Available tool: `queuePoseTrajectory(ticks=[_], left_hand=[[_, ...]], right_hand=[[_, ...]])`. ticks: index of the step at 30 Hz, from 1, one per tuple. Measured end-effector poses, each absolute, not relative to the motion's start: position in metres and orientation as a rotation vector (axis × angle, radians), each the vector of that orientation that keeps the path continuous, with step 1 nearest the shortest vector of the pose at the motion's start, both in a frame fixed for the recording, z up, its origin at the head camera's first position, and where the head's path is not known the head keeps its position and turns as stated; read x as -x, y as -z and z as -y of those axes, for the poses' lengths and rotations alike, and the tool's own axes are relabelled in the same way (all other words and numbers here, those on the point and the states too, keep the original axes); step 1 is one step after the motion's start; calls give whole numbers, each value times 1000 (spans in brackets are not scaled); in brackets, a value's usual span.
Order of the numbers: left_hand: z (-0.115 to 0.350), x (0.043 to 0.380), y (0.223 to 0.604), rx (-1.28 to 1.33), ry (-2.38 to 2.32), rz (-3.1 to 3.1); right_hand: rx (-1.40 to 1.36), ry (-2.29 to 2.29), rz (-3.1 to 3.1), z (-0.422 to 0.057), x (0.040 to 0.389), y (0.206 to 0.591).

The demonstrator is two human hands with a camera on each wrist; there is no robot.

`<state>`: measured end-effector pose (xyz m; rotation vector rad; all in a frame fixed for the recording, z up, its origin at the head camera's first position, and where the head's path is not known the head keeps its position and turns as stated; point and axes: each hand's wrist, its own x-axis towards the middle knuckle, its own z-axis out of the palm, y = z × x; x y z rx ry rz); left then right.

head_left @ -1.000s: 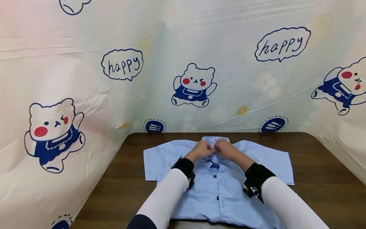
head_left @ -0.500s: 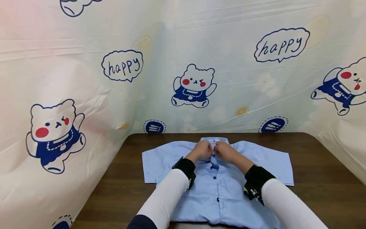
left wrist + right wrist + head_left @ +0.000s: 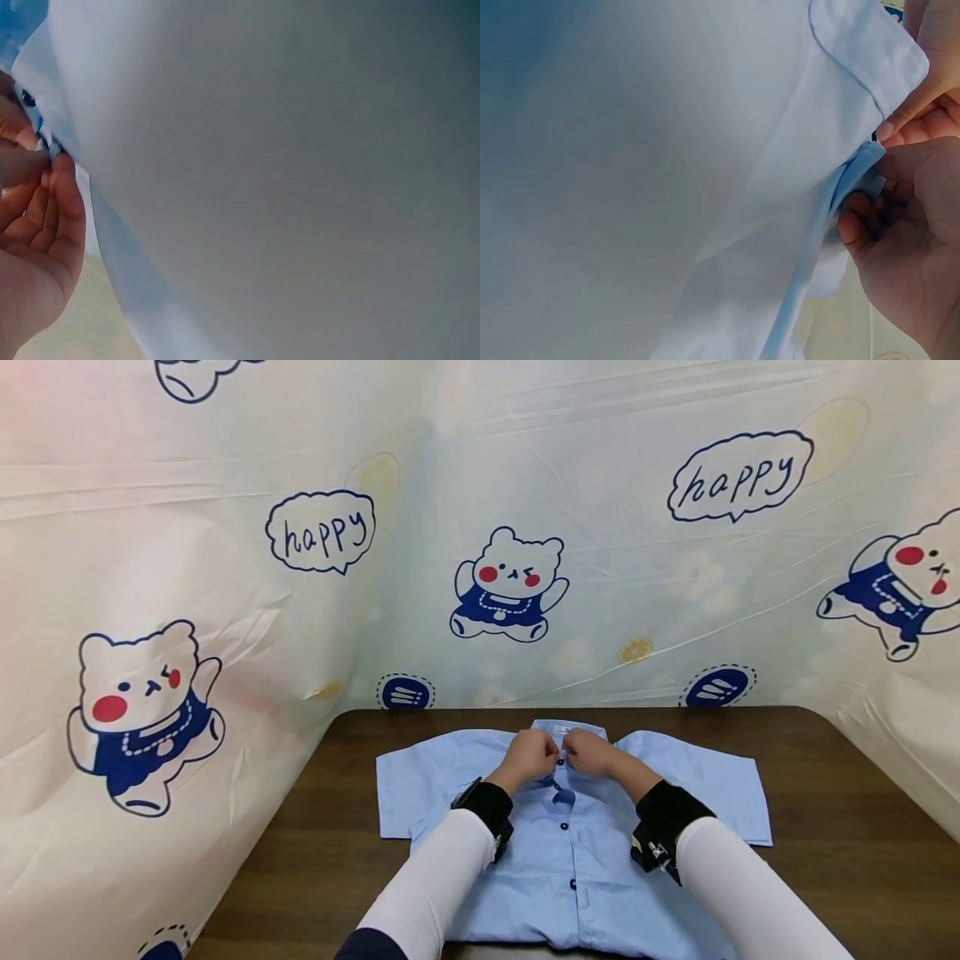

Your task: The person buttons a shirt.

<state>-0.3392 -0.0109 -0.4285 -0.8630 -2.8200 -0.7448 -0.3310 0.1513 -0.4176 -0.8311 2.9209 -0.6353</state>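
Note:
A light blue short-sleeved shirt (image 3: 517,902) lies front up, its collar at the far side. Just below the collar my left hand (image 3: 529,755) and right hand (image 3: 591,752) meet at the front opening, fingertips nearly together. In the right wrist view, my right hand (image 3: 926,232) pinches the placket edge (image 3: 855,169) between thumb and curled fingers. Above it, the left hand's thumb presses at a small dark button, mostly hidden, by the collar flap (image 3: 874,56). Lower dark buttons, such as this button (image 3: 565,826), run down the front; a gap in the placket shows above it.
The shirt lies on a dark brown wooden table (image 3: 300,860) with rounded far corners. A pale curtain (image 3: 420,527) printed with bears and "happy" bubbles hangs behind it and along the sides. Black straps with small cameras circle both wrists.
Both hands stay at the same spot below the collar, fingers shifting slightly. My right wrist has moved a little up and left in the head view, and the collar has shifted slightly right.

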Motion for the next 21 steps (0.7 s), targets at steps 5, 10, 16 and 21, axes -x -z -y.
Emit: queuePoseTrajectory(ticks=[5,10,16,21], left_hand=[[12,339,429,860,808,2826],[9,338,426,836,733,2812],[10,335,426,796,768,2858],[21,339,422,780,684,2910]], right_hand=[[802,665,-2891,-152,331,417],[830,678,-2905,-152,332,418],[920,618,-2995,-151,332,420],[882,568,-3074,-165,326,413]])
